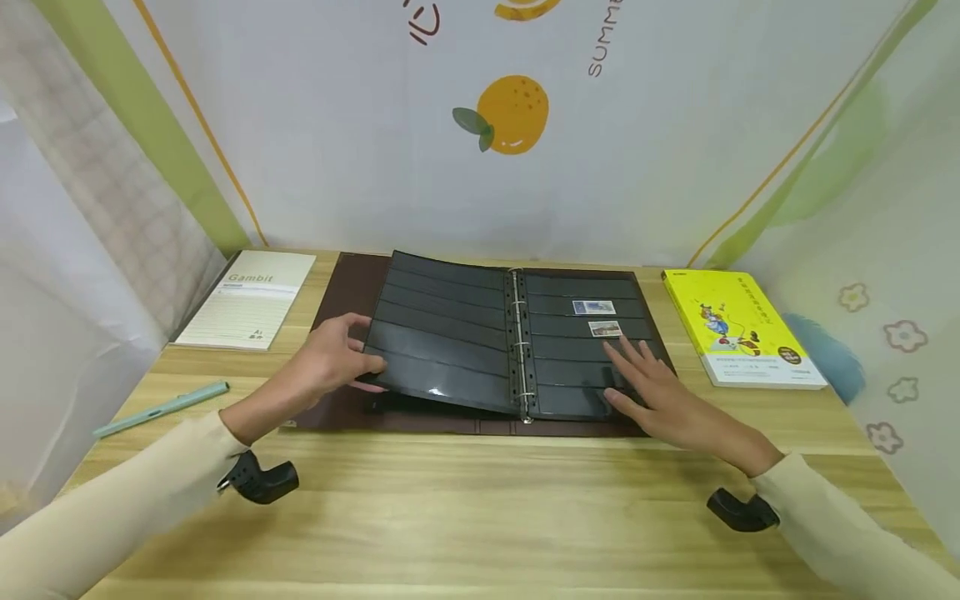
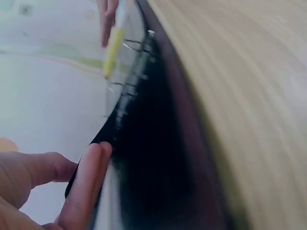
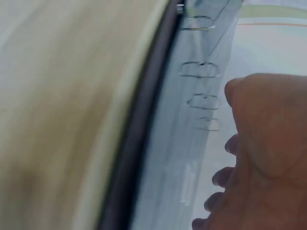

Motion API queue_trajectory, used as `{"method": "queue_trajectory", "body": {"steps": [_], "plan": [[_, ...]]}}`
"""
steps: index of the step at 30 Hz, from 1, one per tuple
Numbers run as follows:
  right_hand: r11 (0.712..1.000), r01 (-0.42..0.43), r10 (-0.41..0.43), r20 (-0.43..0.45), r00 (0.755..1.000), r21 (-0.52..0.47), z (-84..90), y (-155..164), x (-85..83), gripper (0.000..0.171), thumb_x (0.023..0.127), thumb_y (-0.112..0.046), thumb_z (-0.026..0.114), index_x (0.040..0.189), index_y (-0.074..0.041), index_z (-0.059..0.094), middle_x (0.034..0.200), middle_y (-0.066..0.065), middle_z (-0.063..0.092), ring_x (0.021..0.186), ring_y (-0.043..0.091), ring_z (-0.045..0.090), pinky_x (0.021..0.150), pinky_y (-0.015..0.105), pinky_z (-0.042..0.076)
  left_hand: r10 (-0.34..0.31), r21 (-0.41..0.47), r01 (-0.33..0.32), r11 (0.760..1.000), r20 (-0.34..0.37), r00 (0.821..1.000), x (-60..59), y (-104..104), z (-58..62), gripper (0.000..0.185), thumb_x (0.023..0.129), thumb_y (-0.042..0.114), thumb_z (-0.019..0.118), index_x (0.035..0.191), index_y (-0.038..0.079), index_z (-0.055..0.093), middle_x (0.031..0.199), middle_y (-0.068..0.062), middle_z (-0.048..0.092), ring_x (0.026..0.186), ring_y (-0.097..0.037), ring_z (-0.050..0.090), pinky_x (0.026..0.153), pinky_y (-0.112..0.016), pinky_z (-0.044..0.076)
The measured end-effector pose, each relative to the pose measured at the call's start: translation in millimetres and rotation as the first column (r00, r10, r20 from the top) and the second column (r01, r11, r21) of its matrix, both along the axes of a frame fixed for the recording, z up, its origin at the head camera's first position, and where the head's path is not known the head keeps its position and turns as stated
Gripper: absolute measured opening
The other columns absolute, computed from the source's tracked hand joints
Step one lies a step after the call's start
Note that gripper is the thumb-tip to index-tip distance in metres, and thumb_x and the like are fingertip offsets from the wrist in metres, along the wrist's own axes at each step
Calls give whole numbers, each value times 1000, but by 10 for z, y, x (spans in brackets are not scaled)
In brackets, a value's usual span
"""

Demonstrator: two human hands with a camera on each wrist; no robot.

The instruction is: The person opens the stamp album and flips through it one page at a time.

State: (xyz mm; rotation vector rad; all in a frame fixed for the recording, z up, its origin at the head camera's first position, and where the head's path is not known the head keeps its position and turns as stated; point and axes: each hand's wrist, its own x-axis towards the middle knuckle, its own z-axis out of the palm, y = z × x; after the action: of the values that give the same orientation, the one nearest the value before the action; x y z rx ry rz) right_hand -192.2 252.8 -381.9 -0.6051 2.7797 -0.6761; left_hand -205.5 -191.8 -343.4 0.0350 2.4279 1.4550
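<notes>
A dark brown ring-bound stamp album [image 1: 339, 287] lies spread on the table. My left hand [image 1: 333, 358] pinches the outer edge of its left black pocket page [image 1: 446, 321], which is raised and bowed off the cover. In the left wrist view, the thumb and fingers [image 2: 84, 184] are on opposite faces of that page. Metal rings [image 1: 519, 343] run down the middle. Two small stamps [image 1: 594, 307] sit in strips of the right page [image 1: 566, 375]. Over that page's outer side is my right hand [image 1: 656, 396], fingers extended and spread; whether it touches the page I cannot tell.
A white notebook [image 1: 247, 300] lies at the back left, with a light green pen [image 1: 163, 409] in front of it. On the right is a yellow book [image 1: 731, 321]. A printed white curtain [image 1: 360, 150] hangs behind the wooden table [image 1: 450, 508].
</notes>
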Motion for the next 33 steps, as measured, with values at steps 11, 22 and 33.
{"method": "queue_trajectory", "body": {"steps": [11,22,33], "plan": [[997,37,-34,-43,998,74,-289,38,52,70,106,-39,52,161,-6,24,166,31,9,150,60,3,114,78,10,-101,-438,51,897,-92,991,-58,-49,-310,78,88,23,80,144,-17,42,62,-8,69,50,-13,69,55,-29,56],[990,43,-36,-52,998,137,-272,44,32,67,107,-37,50,161,-5,26,166,31,11,150,59,5,115,76,11,-248,-650,29,759,-247,937,5,35,-319,49,89,29,79,110,-13,68,69,-18,68,51,-17,58,47,-25,40],[984,46,-35,-66,997,170,-302,44,26,67,107,-40,48,161,-8,26,167,28,12,151,57,7,117,74,12,-800,-799,350,489,-251,545,-237,395,-422,72,101,54,53,162,23,27,170,-16,15,157,-38,15,123,-65,18]]}}
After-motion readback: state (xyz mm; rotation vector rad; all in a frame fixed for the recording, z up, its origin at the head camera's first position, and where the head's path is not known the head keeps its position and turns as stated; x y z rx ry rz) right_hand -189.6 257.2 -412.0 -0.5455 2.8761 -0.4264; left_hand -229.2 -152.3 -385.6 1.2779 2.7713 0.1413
